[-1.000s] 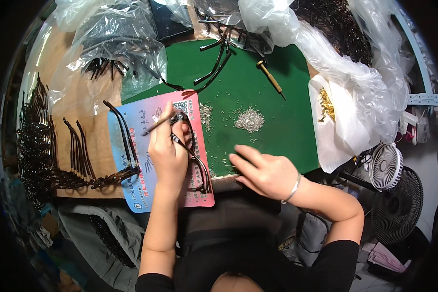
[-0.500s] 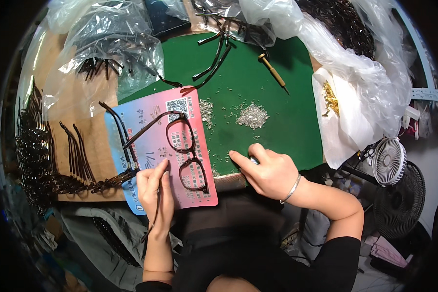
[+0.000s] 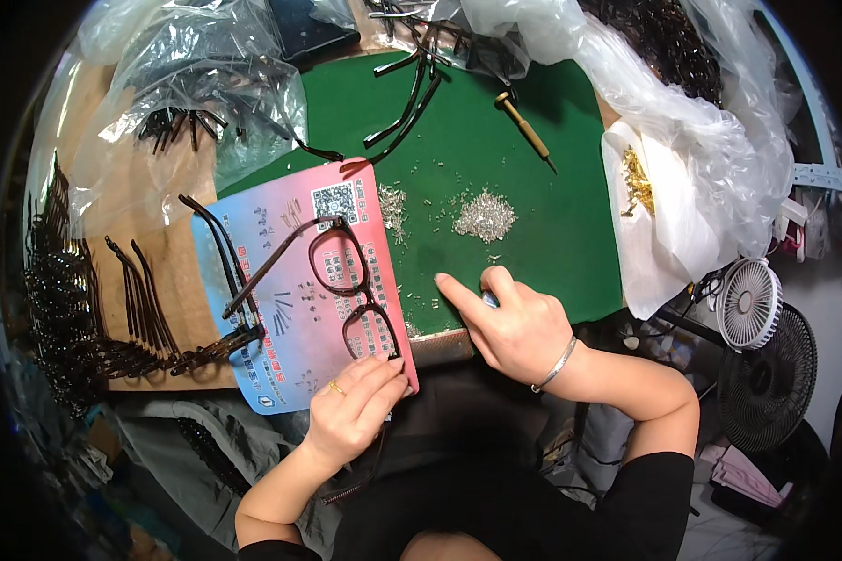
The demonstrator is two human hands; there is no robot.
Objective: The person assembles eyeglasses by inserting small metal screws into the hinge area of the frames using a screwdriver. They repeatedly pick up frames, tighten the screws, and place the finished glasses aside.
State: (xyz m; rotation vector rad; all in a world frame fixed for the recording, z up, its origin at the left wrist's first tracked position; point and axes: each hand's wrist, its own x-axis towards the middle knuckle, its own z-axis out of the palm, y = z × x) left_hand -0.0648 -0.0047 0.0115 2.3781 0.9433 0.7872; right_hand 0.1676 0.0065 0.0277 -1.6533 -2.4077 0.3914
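Observation:
A dark brown eyeglass frame (image 3: 370, 297) lies on a pink and blue printed card (image 3: 281, 374), one temple (image 3: 276, 265) extending up and left from it. My left hand (image 3: 360, 411) closes at the frame's near end, pinching a loose dark temple (image 3: 374, 463) that hangs below the palm. The exact contact is hidden by the fingers. My right hand (image 3: 524, 323) rests over the near edge of the green mat (image 3: 552, 252), index finger stretched forward. Its other fingers curl round a small bluish, shiny thing, mostly hidden. Ahead lies a pile of tiny silver screws (image 3: 485, 217).
A smaller screw heap (image 3: 391, 213) touches the card's right side. A brass-handled screwdriver (image 3: 529, 131) lies far right on the mat. Gold bits (image 3: 638, 182) sit in white wrapping. Stacked temples (image 3: 61, 299) stand at left. Plastic bags (image 3: 225, 103) line the back; fans (image 3: 748, 304) stand right.
My left hand has moved right and turned palm down, bringing the loose temple to the frame's near end. My right index fingertip has shifted slightly forward. The card has moved slightly left.

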